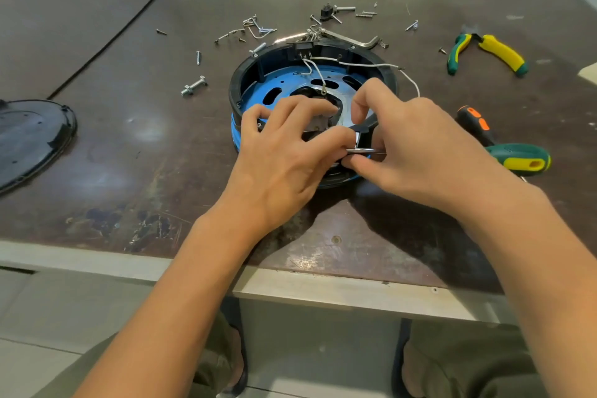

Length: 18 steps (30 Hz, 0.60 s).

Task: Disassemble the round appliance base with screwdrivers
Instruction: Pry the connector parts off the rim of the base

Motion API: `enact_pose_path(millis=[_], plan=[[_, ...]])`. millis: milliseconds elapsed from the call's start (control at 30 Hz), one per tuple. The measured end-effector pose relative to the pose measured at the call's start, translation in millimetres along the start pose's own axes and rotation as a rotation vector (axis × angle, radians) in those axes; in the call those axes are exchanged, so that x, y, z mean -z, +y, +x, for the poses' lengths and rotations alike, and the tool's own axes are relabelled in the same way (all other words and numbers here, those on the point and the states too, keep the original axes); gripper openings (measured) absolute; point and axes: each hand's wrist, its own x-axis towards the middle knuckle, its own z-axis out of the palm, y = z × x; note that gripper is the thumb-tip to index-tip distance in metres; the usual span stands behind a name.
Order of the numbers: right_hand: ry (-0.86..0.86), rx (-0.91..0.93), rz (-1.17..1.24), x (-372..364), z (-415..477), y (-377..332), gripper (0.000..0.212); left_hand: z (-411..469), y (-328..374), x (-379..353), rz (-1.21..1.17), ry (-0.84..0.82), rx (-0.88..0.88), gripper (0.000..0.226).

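The round appliance base lies open side up at the table's middle, with a black rim, a blue inner plate and white wires. My left hand covers its near rim, fingers curled over the edge and into the centre opening. My right hand pinches a small shiny metal part at the near rim, index finger bent over the black ring. Both hands hide the near side of the base. Two screwdrivers lie at the right: one with a black and orange handle, one green and yellow.
Loose screws and bolts are scattered behind and left of the base. Green and yellow pliers lie at the far right. A dark round cover sits at the left edge. A bent metal bracket lies behind the base. The table's front edge runs just below my wrists.
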Motion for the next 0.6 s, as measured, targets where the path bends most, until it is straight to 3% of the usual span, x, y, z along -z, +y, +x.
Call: enact_pose_path(millis=[300, 600], plan=[[-0.097, -0.057, 0.164, 4, -5, 8, 0.042, -1, 3, -2, 0.052, 0.007, 0.001, 0.020], [-0.136, -0.075, 0.141, 11, -7, 11, 0.051, 0, 5, -2, 0.059, -0.004, 0.011, 0.021]])
